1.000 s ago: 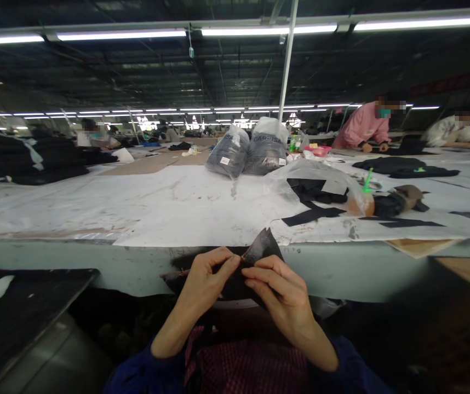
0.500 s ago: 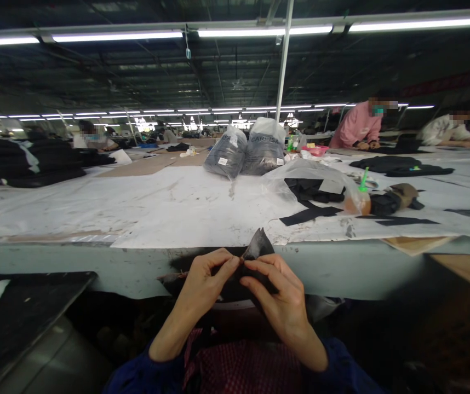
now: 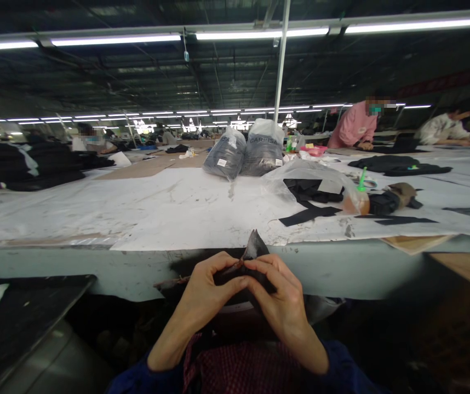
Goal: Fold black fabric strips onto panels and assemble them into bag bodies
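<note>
Both hands pinch one dark piece of material (image 3: 254, 246), which looks like black leather or coated fabric with a rough brownish edge. My left hand (image 3: 208, 290) grips it from the left, the thumb stretched toward the right thumb. From the right, my right hand (image 3: 282, 290) closes on it, fingertips meeting the left ones. A pointed corner of the piece sticks up above the fingers. Its remaining part spreads left behind my left hand and hangs below, mostly hidden. The piece is held at the near edge of the white-covered table (image 3: 169, 208).
Two filled plastic bags (image 3: 262, 148) stand mid-table. Right of them lie a clear bag with black strips (image 3: 313, 191), an orange bottle (image 3: 356, 202) and black cloth (image 3: 399, 164). Stacked black fabric (image 3: 25, 164) lies left. A dark side table (image 3: 25, 306) is near left. A person in pink (image 3: 356, 126) works across.
My left thumb has moved down and right, from the pinch point to beside the right thumb. The upright corner of the piece has shifted slightly left.
</note>
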A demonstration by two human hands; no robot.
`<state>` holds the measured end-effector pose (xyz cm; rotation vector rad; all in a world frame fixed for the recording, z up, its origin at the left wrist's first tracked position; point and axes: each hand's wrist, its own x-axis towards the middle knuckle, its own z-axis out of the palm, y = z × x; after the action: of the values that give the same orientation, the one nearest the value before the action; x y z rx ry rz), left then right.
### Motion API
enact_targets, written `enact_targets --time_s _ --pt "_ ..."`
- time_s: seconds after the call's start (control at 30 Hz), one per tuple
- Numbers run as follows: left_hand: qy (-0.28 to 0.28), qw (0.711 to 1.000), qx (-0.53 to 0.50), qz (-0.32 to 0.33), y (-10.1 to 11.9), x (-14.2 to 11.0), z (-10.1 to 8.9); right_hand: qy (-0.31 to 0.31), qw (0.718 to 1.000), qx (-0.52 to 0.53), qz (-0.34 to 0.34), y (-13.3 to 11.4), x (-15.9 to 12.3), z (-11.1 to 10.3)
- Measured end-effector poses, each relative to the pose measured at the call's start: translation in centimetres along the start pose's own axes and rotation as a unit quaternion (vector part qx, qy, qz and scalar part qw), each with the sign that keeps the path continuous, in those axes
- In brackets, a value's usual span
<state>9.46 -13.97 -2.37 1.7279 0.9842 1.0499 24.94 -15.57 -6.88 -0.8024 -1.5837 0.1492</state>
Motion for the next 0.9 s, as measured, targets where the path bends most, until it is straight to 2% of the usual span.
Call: enact_targets --time_s 0.17,0.23,0.33,0.4,0.5,0.6,0.7,0.77,0.9 --pt "0.055 0.998 0.023 0.008 0.1 -0.1 0.8 0.008 1.0 0.007 0.01 -0.2 0.0 0.2" --pt "0.065 0.998 0.022 0.001 -0.2 0.0 0.7 -0.009 0.999 0.02 0.024 0.0 0.1 0.0" --pt "0.067 0.998 0.011 -0.015 -0.5 0.0 0.2 -0.052 0.995 0.046 0.072 0.6 0.8 -0.9" --pt "0.068 0.997 0.006 -0.023 -0.6 0.0 -0.1 -0.057 0.993 0.044 0.096 0.9 1.5 -1.8" --pt "0.074 0.997 0.014 -0.013 -0.3 -0.1 -0.2 -0.071 0.995 0.007 0.067 0.7 3.0 -3.2" --pt "0.075 0.997 0.031 0.019 0.0 -0.3 0.1 -0.158 0.986 -0.042 -0.031 0.1 4.9 -4.1" --pt "0.065 0.996 0.05 0.047 0.0 -0.5 0.5 -0.269 0.956 -0.067 -0.098 -0.2 6.6 -4.3" --pt "0.049 0.995 0.066 0.05 -0.1 -0.5 0.4 -0.324 0.939 -0.07 -0.094 -0.2 7.6 -4.2" --pt "0.011 0.996 0.083 0.038 -0.1 -0.1 -0.3 -0.379 0.92 -0.075 -0.063 0.0 9.4 -3.7"
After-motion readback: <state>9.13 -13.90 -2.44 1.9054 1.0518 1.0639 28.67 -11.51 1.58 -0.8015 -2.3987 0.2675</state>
